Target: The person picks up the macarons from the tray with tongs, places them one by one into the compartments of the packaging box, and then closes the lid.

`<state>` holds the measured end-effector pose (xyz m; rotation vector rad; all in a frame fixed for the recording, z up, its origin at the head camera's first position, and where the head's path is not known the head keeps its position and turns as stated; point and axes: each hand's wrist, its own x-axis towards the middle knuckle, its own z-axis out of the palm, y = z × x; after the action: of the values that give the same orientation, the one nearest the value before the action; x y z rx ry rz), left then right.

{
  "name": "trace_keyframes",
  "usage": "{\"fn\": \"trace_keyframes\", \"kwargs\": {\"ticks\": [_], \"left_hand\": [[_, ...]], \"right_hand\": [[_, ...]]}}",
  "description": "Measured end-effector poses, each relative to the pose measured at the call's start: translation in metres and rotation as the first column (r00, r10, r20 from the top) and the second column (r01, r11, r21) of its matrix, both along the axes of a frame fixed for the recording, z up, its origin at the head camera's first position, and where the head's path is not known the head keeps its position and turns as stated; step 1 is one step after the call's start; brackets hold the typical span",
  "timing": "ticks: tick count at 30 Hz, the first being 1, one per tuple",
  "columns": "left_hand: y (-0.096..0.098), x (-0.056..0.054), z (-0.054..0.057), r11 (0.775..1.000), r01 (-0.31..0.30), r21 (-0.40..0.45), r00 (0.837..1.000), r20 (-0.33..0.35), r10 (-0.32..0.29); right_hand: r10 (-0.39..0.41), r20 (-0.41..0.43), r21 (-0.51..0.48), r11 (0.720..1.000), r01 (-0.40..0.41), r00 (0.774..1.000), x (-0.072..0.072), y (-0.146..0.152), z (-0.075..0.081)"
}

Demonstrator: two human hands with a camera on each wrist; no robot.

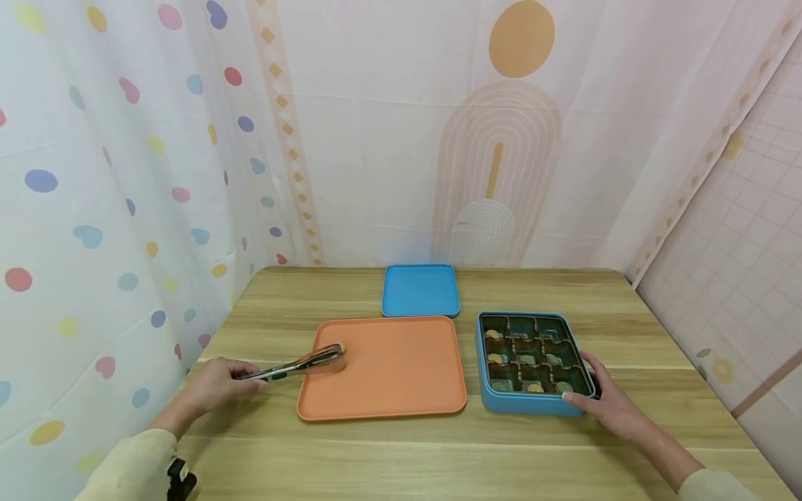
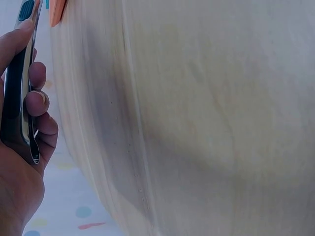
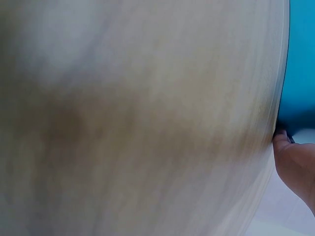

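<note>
Small pieces [image 1: 496, 358] are kept in the blue box [image 1: 532, 402], gripped by the right hand [image 1: 604, 402]; tongs [image 1: 285, 369] are gripped by the left hand [image 1: 219, 384], reaching over the tray [image 1: 401, 369].

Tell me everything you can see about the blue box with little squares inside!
The blue box looks plastic, squarish with rounded corners. It sits flat and open on the wooden table, right of, and apart from, the orange tray. Inside, a dark, shiny insert makes nine compartments, three by three. Small orange-yellow and greenish pieces lie in several, too small to name. The right grip holds its near right corner, thumb on the rim.
</note>
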<state>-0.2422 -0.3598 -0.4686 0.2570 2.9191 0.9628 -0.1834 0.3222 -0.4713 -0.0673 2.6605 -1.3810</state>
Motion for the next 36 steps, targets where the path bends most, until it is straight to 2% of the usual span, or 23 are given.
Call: {"fn": "trace_keyframes", "kwargs": {"ticks": [11,23,31,36], "left_hand": [[0.006,0.0,0.004,1.0,-0.002,-0.014,1.0,-0.002,0.002],[0.018,-0.008,0.008,0.999,0.039,0.012,0.999,-0.033,-0.039],[0.029,-0.011,0.011,0.999,0.033,0.02,0.999,-0.03,-0.033],[0.037,-0.017,0.014,0.999,0.049,0.017,0.998,-0.046,-0.049]], "right_hand": [[-0.003,0.009,-0.017,1.0,0.003,1.0,-0.001,0.001,-0.001],[0.002,0.001,-0.032,0.999,-0.002,1.0,0.0,-0.001,0.001],[-0.001,0.009,-0.027,1.0,0.001,1.0,0.0,0.0,-0.001],[0.0,0.007,-0.045,0.999,0.001,1.0,-0.002,0.002,-0.003]]}}
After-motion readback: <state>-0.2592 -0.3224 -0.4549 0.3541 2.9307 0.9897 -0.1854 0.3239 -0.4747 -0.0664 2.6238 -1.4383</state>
